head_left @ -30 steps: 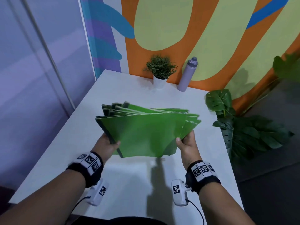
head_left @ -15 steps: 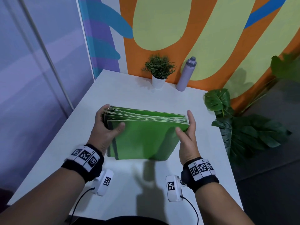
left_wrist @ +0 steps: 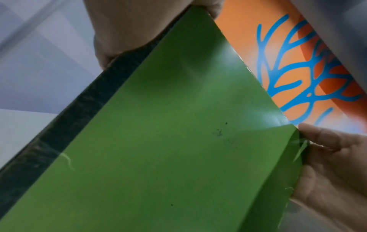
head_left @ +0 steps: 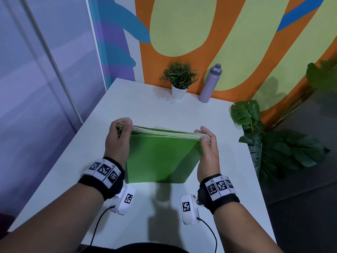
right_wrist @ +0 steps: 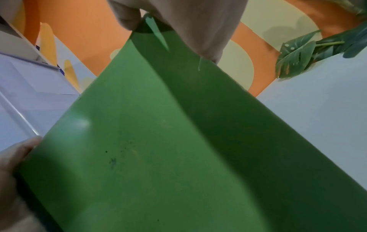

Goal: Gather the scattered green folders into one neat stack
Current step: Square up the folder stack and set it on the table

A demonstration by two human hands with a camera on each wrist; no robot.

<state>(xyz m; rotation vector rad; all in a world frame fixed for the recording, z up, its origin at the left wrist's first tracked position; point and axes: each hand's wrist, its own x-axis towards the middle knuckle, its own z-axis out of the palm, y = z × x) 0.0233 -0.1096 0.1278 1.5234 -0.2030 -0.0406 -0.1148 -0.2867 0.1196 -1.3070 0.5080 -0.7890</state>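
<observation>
A stack of several green folders [head_left: 160, 156] stands on its lower edge on the white table [head_left: 142, 110], tilted with its top away from me and its edges squared. My left hand [head_left: 119, 137] grips the stack's upper left corner, thumb on the front face and fingers curled over the top. My right hand [head_left: 207, 143] grips the upper right corner the same way. In the left wrist view the green folders [left_wrist: 168, 149] fill the frame with a dark spine along the left; the right hand [left_wrist: 333, 153] shows at the far corner. The right wrist view shows the green folders [right_wrist: 158, 141] up close.
A small potted plant [head_left: 179, 79] and a lilac bottle [head_left: 209, 83] stand at the table's far edge against the painted wall. Large-leaved plants [head_left: 273, 143] sit on the floor right of the table. A purple wall lies to the left.
The fanned, uneven folders have been squared into one even stack, stood on the table. Both hands slid from the lower corners up to the top corners.
</observation>
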